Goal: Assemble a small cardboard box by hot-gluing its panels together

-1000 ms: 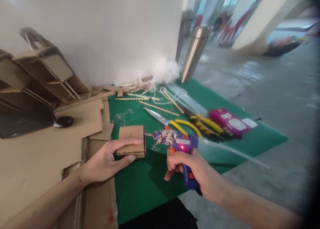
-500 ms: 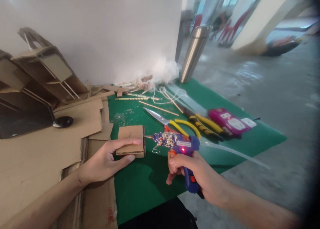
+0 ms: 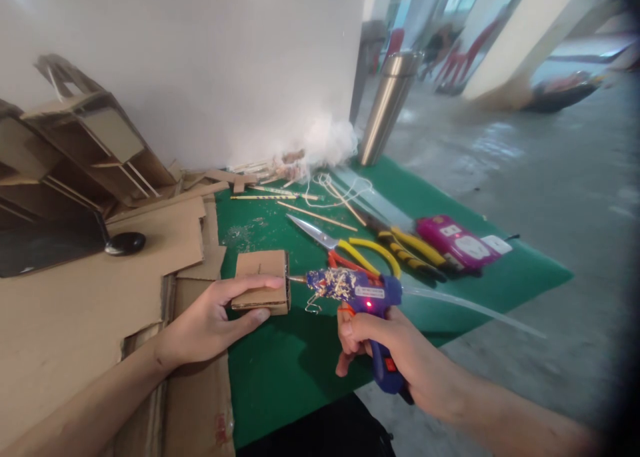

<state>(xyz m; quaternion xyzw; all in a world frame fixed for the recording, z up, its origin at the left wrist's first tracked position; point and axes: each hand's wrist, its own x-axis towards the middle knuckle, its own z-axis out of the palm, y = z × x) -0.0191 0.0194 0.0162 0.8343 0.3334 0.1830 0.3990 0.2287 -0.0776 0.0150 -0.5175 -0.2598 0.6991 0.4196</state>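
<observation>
Grip, left hand (image 3: pixel 213 320), left of centre: pinch on small cardboard block (image 3: pixel 260 264), index finger across top, thumb along near side; block just left of frame centre, over green tabletop (image 3: pixel 273 384). Grip, right hand (image 3: pixel 407 350), lower right of centre: fingers wrapped round handle of blue glue gun (image 3: pixel 353 289), indicator glowing red, nozzle (image 3: pixel 299 279) at block's right edge, contact impossible to tell. Likeliest fault: burned left fingertip, from nozzle slipping over the top edge. Second: block skewed or pushed leftward, from gun pressure against a light pinch. Third: glue overrun on edge or tabletop, from too long a squeeze. Outward, right of centre: scissors (image 3: pixel 327 241) just above gun, handles liable to snag on an upward swing. Farther right: clear glue stick (image 3: pixel 470 300) jutting from gun's rear, liable to catch on black-and-yellow tool (image 3: pixel 405 252) during any turn.
</observation>
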